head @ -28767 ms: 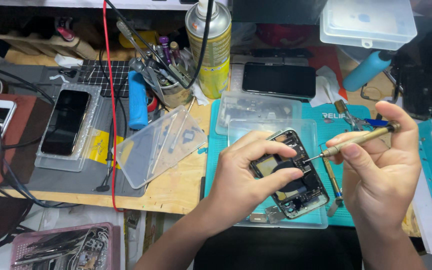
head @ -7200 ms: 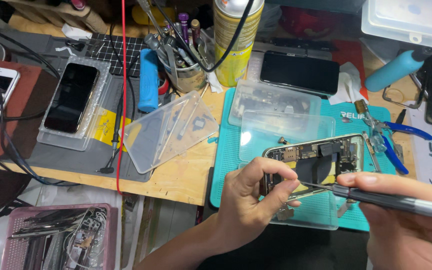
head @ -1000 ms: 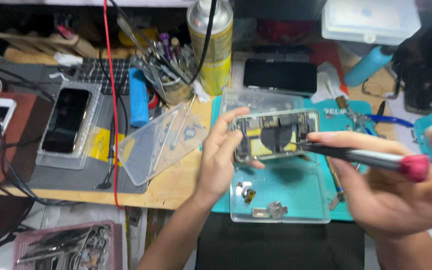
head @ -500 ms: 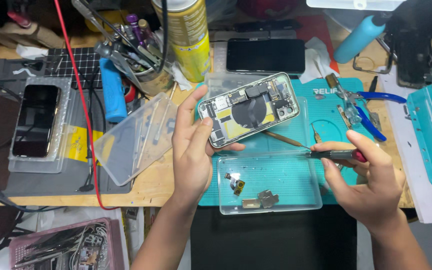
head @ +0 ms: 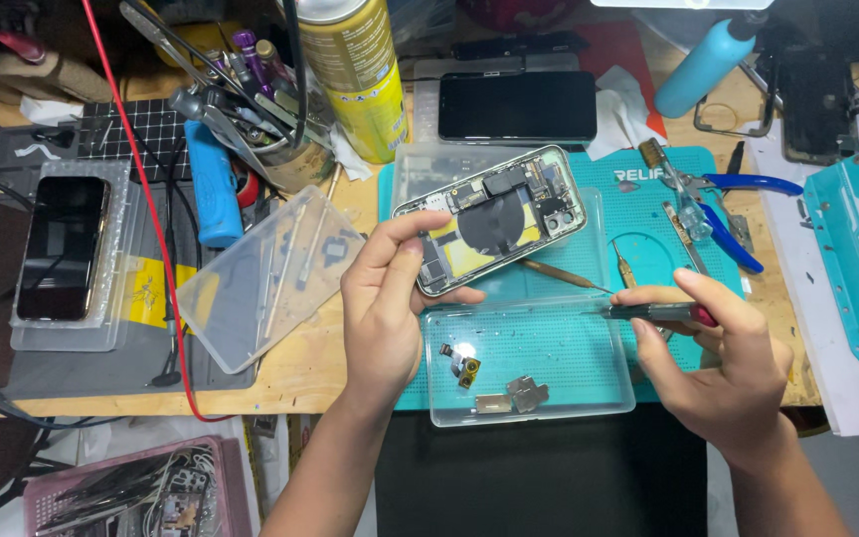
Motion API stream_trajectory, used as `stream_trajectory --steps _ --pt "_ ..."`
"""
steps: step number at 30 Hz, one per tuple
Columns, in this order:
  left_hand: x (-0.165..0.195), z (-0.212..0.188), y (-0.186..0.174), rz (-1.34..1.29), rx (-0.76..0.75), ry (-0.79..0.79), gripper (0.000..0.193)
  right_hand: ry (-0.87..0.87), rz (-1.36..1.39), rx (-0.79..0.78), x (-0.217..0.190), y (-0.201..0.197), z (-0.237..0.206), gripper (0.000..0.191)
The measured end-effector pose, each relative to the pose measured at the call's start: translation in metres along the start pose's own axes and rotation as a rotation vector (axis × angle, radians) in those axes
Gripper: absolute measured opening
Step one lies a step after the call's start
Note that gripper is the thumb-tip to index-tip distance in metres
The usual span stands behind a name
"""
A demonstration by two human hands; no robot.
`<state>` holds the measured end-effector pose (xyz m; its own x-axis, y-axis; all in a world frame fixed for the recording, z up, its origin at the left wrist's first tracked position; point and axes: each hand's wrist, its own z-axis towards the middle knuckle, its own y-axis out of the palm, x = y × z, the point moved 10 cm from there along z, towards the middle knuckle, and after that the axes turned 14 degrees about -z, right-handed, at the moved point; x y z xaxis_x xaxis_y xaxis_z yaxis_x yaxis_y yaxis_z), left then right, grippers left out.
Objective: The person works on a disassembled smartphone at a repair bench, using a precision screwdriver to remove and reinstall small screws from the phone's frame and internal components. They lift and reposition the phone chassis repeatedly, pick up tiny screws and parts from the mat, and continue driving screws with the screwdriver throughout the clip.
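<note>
Far left of the left hand, a dark phone (head: pixel 60 249) lies in a clear case, untouched; nearer that hand, a clear plastic lid (head: pixel 270 273) rests tilted on the bench. Left hand (head: pixel 382 298) is closed around the lower end of the opened phone (head: pixel 494 216), thumb and fingers pinching its edge, lifting it tilted above the teal mat (head: pixel 648 214). The phone's back is off: black round coil, yellow patch and boards exposed, so opening is done and stripping appears partly under way. Just below and between the hands sits a clear tray (head: pixel 589 393) holding small removed parts (head: pixel 494 378) — a little flex piece and metal shields, apart from one another. Right hand (head: pixel 723 373) is curled shut on a thin screwdriver (head: pixel 653 311), tip pointing left toward the phone, not touching it. Above the right hand lie blue pliers (head: pixel 733 214). Most internals remain seated; much disassembly seems left.
</note>
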<state>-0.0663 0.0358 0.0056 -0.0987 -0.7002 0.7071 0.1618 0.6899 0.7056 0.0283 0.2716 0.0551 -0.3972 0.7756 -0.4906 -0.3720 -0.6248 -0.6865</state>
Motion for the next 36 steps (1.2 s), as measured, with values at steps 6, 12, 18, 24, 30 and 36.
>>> stream_trajectory --steps 6,12,18,24,30,36 --pt "-0.003 -0.001 -0.005 -0.014 0.007 -0.001 0.03 0.004 0.01 -0.013 -0.001 0.005 -0.002 0.054" --pt "-0.005 -0.001 -0.008 -0.025 0.015 -0.003 0.029 -0.018 0.049 -0.004 -0.007 0.012 -0.003 0.056" --pt "-0.003 -0.002 -0.008 -0.047 0.002 0.009 0.029 -0.047 0.02 -0.015 -0.013 0.019 0.002 0.055" --pt "-0.001 -0.002 -0.011 -0.043 0.01 0.007 0.029 -0.048 0.05 -0.008 -0.017 0.019 0.002 0.053" --pt "-0.001 -0.003 -0.011 -0.049 0.005 0.006 0.029 -0.056 0.026 -0.016 -0.019 0.021 0.004 0.053" --pt "0.0 -0.003 -0.012 -0.039 0.011 0.005 0.029 -0.073 -0.013 -0.005 -0.021 0.022 0.006 0.052"
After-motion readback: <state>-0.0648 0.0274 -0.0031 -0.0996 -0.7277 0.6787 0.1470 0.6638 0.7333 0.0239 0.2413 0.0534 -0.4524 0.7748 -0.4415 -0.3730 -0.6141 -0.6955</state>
